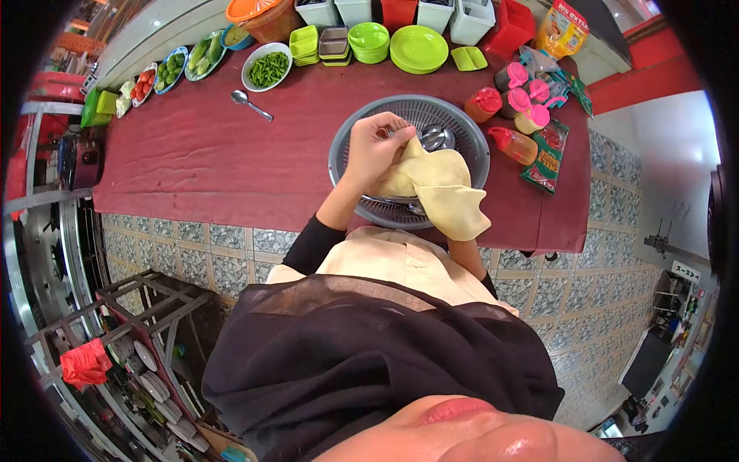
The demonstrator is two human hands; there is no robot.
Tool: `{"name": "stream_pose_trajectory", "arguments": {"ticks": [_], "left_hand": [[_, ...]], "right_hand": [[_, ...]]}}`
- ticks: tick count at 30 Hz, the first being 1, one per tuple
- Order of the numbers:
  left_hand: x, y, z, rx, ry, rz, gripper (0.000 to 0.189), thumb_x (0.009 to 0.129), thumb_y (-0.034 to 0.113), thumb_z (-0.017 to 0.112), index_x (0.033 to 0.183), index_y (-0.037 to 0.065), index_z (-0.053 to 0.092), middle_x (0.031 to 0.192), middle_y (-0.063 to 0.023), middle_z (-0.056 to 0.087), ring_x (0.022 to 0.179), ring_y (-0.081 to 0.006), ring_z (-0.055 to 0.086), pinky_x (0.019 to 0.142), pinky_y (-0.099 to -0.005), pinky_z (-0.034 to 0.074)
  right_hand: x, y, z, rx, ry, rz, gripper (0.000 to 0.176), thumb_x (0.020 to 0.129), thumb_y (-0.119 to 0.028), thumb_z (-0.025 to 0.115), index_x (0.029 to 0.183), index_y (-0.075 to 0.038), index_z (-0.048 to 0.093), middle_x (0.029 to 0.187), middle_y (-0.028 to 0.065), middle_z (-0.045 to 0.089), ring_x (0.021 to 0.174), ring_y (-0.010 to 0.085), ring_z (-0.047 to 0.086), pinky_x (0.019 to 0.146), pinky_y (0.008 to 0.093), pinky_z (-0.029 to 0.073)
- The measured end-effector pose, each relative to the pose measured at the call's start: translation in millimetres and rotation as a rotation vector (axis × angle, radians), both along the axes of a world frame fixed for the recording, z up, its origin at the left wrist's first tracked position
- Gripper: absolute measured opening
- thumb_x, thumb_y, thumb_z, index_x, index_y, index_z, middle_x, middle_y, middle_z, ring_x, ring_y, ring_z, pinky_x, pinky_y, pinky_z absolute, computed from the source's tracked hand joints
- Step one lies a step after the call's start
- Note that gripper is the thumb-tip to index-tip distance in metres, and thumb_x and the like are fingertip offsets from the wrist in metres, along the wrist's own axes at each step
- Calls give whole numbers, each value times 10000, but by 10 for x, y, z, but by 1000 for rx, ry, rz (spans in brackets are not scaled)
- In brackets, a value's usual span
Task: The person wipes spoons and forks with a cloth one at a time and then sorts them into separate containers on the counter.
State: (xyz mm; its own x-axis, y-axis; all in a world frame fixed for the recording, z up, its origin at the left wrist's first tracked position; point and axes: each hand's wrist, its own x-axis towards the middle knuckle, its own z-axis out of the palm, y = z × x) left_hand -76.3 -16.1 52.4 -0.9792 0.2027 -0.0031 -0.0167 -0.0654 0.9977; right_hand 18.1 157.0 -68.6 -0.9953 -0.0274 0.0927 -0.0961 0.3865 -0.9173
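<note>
My left hand (372, 154) is closed in a pinch on a corner of a pale yellow cloth (446, 173), lifting that corner to a point. The cloth drapes over my right hand, hiding its fingers; only the right wrist and forearm (464, 251) show below it. Both hands are above a round grey plastic basket (341, 146) near the table's front edge. Inside the basket lie several shiny metal spoons (436, 137), partly covered by the cloth. Another metal spoon (252, 105) lies on the table to the left.
A dark red cover spreads over the table (185, 146). Along its back stand a bowl of green chillies (266, 68), vegetable plates, green plates (419, 48) and utensil holders. Sauce bottles (513, 145) and a green packet (548, 156) are at right. A metal rack (146, 308) stands lower left.
</note>
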Motion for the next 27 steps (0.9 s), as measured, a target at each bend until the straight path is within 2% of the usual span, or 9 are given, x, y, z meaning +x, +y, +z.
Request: {"name": "stream_pose_trajectory", "arguments": {"ticks": [3, 6, 10, 12, 14, 17, 19, 23, 27], "left_hand": [[-214, -90, -59, 175, 23, 25, 69, 766, 4, 642, 702, -9, 621, 726, -36, 620, 638, -57, 542, 565, -183, 423], [-468, -204, 23, 124, -5, 73, 107, 768, 2, 625, 664, -15, 612, 710, -69, 616, 546, -63, 515, 472, -190, 383], [-922, -272, 266, 265, 48, 236, 98, 796, 28, 607, 711, -21, 613, 711, -86, 620, 483, -66, 507, 423, -183, 350], [-1350, -377, 372, 330, 182, 403, 67, 811, 48, 612, 788, -13, 600, 704, -71, 616, 586, -106, 592, 506, -201, 457], [-1777, -353, 505, 455, 398, 429, 52, 802, 3, 607, 808, -40, 578, 822, -107, 618, 710, -181, 629, 651, -271, 533], [-2369, -166, 601, 443, 592, 348, 76, 823, -5, 577, 871, -62, 563, 903, -141, 610, 797, -236, 633, 757, -317, 523], [-2737, 35, 554, 427, 638, 319, 87, 819, -13, 578, 888, -62, 559, 894, -140, 613, 780, -237, 639, 742, -293, 512], [-3421, 344, 169, 290, 652, 232, 35, 812, -28, 564, 845, -35, 572, 778, -98, 620, 746, -174, 642, 684, -239, 498], [-3826, 401, -300, -338, 697, 287, 128, 747, 110, 665, 820, 7, 647, 799, -124, 632, 747, -170, 648, 660, -243, 499]], "right_hand": [[-64, 26, 7, 34, -19, 0, 328, 874, -291, 436, 1117, -71, 457, 1013, 85, 503, 873, 236, 491, 727, 350, 437], [-109, 86, -31, 97, -33, -19, 311, 870, -281, 438, 1100, -74, 467, 999, 90, 508, 866, 240, 496, 724, 351, 438], [-61, 187, -96, 227, -67, -55, 289, 865, -268, 440, 1078, -77, 480, 980, 96, 514, 856, 246, 501, 719, 353, 439], [15, 238, -121, 291, -101, -75, 278, 862, -261, 441, 1067, -79, 486, 970, 99, 517, 851, 248, 504, 717, 354, 439], [74, 273, -144, 325, -131, -90, 267, 859, -254, 442, 1056, -80, 493, 960, 102, 520, 845, 251, 507, 714, 355, 439], [67, 289, -177, 353, -160, -106, 251, 855, -244, 444, 1039, -82, 502, 946, 106, 525, 838, 255, 511, 711, 356, 440], [49, 298, -182, 357, -173, -119, 241, 853, -237, 445, 1028, -84, 509, 937, 110, 528, 833, 257, 513, 708, 357, 440], [-63, 342, -183, 378, -177, -149, 222, 847, -224, 447, 1005, -87, 522, 918, 116, 534, 823, 263, 519, 703, 358, 441], [-101, 420, -108, 394, -187, -185, 204, 842, -210, 449, 983, -90, 535, 898, 122, 540, 813, 268, 524, 699, 360, 442]]}}
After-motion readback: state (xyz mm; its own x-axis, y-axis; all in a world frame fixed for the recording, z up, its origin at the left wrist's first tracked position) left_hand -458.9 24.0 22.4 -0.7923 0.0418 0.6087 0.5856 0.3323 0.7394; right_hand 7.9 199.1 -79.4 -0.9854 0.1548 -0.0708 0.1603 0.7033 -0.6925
